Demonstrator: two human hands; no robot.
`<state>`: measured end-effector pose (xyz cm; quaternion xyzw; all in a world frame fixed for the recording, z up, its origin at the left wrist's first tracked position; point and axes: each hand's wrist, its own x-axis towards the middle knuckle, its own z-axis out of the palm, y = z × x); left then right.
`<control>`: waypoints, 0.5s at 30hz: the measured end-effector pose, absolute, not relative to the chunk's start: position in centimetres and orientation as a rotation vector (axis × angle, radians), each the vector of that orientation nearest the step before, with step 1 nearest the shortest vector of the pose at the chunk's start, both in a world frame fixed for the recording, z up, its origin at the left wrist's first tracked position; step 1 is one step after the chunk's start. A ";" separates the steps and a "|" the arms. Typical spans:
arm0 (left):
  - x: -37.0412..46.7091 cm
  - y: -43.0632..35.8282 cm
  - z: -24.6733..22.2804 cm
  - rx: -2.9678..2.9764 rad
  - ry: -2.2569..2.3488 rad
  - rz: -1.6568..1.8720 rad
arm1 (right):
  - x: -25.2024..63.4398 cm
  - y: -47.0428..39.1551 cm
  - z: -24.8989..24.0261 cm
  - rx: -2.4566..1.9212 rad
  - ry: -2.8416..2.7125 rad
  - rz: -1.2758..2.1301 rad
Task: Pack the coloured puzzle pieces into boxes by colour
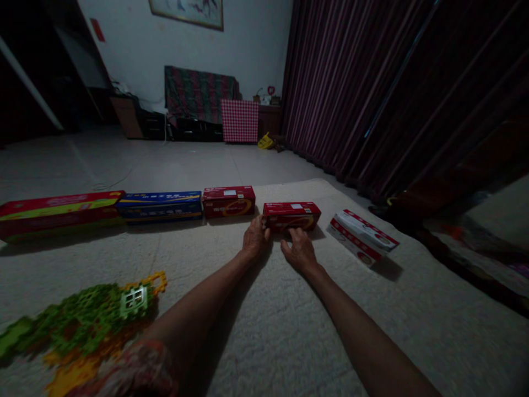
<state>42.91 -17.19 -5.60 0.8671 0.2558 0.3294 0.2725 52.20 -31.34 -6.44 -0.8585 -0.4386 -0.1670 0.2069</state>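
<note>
A red box (292,209) with gold curves and white labels lies lengthwise on a pale quilted mat (285,331). My left hand (255,238) grips its left end, fingers curled at the corner. At the front face, the fingers of my right hand (301,251) touch the box near its lower edge, with the thumb held apart. Left of it, across a small gap, sits a similar red box (228,202). That one ends a row with a blue box (161,208) and a long red and yellow box (61,214). A white and red box (363,236) lies angled to the right.
Green and orange interlocking plastic pieces (91,314) lie on the mat at the left, near my left forearm. Dark purple curtains (351,82) hang at the right. Against the far wall stand a low cabinet (194,130) and a red checked cloth (240,120), with a yellow bag (266,141) nearby.
</note>
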 end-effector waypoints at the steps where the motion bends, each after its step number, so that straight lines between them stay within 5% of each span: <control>1: 43.4 -17.2 -5.5 2.348 0.719 0.870 | 52.7 -31.2 -6.4 -2.402 -1.198 -0.473; 15: 46.5 -15.4 -5.4 2.484 0.883 0.771 | 57.3 -27.3 -5.2 -2.580 -0.996 -0.371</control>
